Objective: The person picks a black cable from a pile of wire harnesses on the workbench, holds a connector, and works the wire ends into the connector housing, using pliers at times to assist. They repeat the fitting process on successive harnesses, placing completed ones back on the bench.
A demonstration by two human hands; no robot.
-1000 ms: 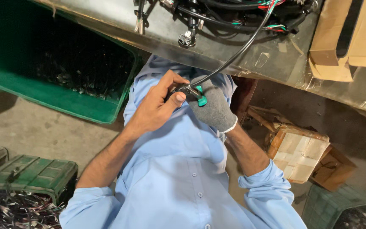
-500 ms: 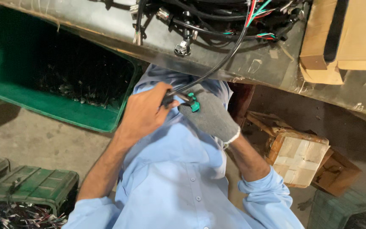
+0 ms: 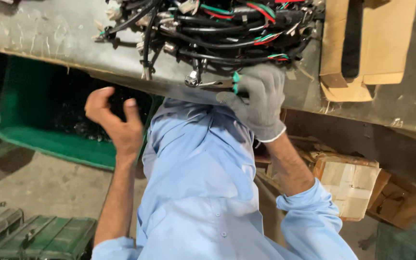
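Observation:
My right hand [image 3: 262, 98] wears a grey knit glove and is closed around a small green-handled tool [image 3: 236, 82]. It sits at the front edge of the grey metal table [image 3: 49, 38], just under a tangled bundle of black, red and green wires [image 3: 217, 29]. A metal connector [image 3: 192, 78] hangs from the bundle beside the glove. My bare left hand [image 3: 114, 120] is raised to the left with its fingers curled apart, holding nothing, in front of a green crate. My light blue shirt [image 3: 203, 183] fills the lower middle.
A large green plastic crate [image 3: 49, 142] with dark parts stands on the floor at left. Green lidded crates [image 3: 39, 236] lie at bottom left. A flattened cardboard box [image 3: 357, 48] rests on the table at right. A taped cardboard box [image 3: 347, 185] sits below it.
My left hand has let go of the black cable and swung away to the left, fingers apart. My gloved right hand rose with the green tool to the table edge under the wires.

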